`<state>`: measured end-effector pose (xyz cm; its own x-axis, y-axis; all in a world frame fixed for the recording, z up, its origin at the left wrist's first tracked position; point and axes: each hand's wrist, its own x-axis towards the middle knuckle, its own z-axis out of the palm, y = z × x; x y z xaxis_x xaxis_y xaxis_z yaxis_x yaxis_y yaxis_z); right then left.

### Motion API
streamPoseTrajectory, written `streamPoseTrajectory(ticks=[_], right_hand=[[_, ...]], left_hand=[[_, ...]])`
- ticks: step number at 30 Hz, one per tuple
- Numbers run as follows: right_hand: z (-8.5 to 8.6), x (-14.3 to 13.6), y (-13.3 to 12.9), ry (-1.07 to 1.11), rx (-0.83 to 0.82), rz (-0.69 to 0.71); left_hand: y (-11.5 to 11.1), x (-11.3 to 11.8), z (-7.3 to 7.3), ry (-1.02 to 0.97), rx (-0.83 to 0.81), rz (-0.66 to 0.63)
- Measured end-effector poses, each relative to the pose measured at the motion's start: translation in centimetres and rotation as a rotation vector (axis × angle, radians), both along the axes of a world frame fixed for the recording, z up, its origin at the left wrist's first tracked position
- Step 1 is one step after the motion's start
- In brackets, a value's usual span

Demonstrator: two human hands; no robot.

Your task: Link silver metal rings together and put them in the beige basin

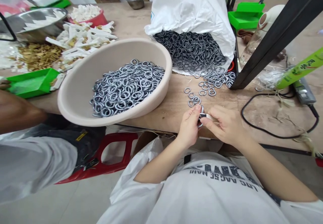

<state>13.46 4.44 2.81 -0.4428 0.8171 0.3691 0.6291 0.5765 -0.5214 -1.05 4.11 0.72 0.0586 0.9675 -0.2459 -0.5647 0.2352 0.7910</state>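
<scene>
At the table's front edge my left hand pinches one or more grey rings, partly hidden by its fingers. My right hand is closed close beside it, its fingers around a small white piece with a black end that meets the rings. What kind of thing that piece is, I cannot tell. Just beyond my fingers lie several loose grey rings. A big beige basin to the left holds a heap of the same rings.
A white sack spills rings onto the wooden table. To its right are a slanted black metal post, a black cable and a green tube. At left, a co-worker's arm is near a green tray and white strips.
</scene>
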Motion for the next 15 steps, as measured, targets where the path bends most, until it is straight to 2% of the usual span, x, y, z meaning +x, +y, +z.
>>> streamPoseTrajectory(ticks=[3,6,10,12,15], right_hand=[[-0.1,-0.1,0.0,0.009,-0.035,0.024],[-0.9,0.2,0.8,0.073,-0.144,0.028],[-2.2,1.0,3.6,0.237,-0.232,-0.243],[-2.2,0.8,5.0,0.147,-0.220,-0.283],[-1.5,-0.8,6.3,-0.089,-0.161,-0.204]], left_hand=[[-0.1,0.0,-0.2,0.035,-0.008,-0.016],[-0.5,-0.2,-0.4,0.070,-0.009,-0.100],[-1.3,-1.1,-0.6,0.081,0.084,-0.269],[-1.2,-1.9,-0.6,0.072,0.088,-0.239],[-0.4,-3.6,-0.6,0.066,0.053,-0.084]])
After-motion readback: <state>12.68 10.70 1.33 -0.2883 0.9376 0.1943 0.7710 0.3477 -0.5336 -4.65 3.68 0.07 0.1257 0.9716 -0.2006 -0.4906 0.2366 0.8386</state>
